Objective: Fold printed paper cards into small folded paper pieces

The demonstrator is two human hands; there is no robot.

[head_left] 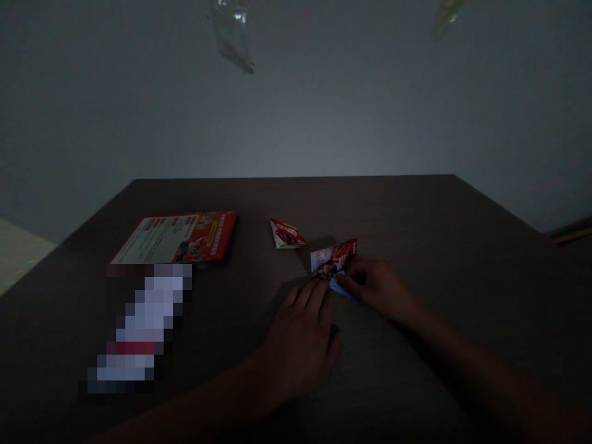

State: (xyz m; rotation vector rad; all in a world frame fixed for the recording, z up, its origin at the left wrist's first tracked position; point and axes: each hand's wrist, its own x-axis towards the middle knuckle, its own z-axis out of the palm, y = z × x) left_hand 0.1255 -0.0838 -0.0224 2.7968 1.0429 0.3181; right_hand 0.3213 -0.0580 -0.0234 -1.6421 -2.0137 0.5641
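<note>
A small printed sheet of paper [333, 258], red and dark with a pale blue part, is folded near the middle of the table, its printed flap standing up. My right hand [382, 287] pinches its right side between thumb and fingers. My left hand [305, 336] lies flat, fingers stretched forward, the fingertips at the paper's near left edge. Just beyond and to the left stands a small folded paper piece [287, 235], red and white with pointed corners. Dim light hides the finer folds.
A red and white printed booklet or pack [185, 237] lies at the left. Nearer me is a long, bright, pixelated object [148, 327], its kind unclear. The dark table [393, 203] meets a grey wall [346, 92], where a clear plastic bag [234, 37] hangs.
</note>
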